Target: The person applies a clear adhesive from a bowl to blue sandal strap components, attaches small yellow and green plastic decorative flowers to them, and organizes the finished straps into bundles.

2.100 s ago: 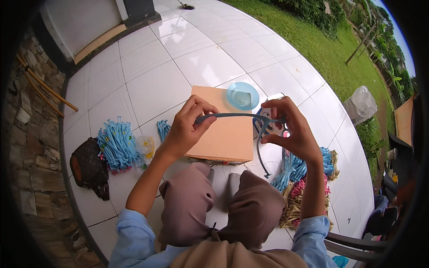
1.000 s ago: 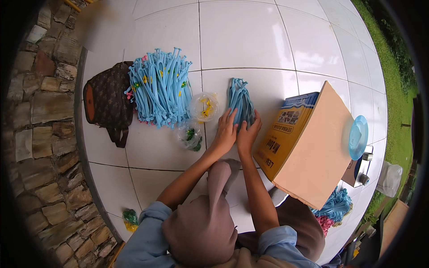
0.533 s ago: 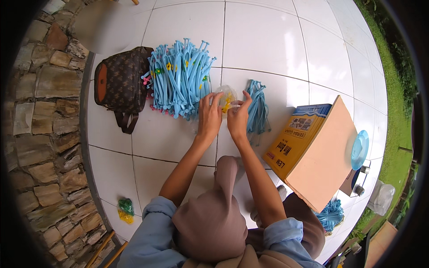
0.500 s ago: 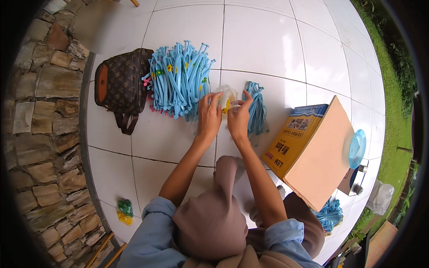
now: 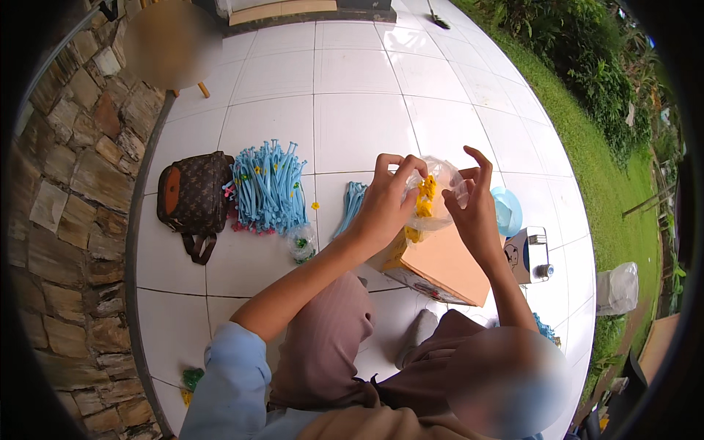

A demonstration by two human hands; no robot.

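Observation:
A clear plastic bag [image 5: 444, 170] with small yellow flower-shaped pieces [image 5: 426, 192] is held up over the peach top of a cardboard box [image 5: 447, 265]. My left hand [image 5: 389, 202] is closed on the bag's left side, fingers bent over it. At the other side my right hand [image 5: 475, 213] grips the bag's edge with its thumb and curled fingers, the index finger raised. More yellow pieces [image 5: 413, 235] show below the bag, at the box's far edge. Partly behind my left forearm lies a small bundle of light-blue straps [image 5: 353, 202].
A large pile of light-blue straps [image 5: 270, 187] lies beside a brown patterned backpack [image 5: 194, 194]. A clear bag with green pieces [image 5: 301, 244] sits near it. Right of the box are a light-blue plate [image 5: 507, 211] and a metal can [image 5: 528, 255]. A stone wall [image 5: 66, 242] borders the left.
Both hands have moved right with the bag of yellow pieces, from the tiled floor to over the box. The view has shifted, showing more of the far floor and the bag of green pieces.

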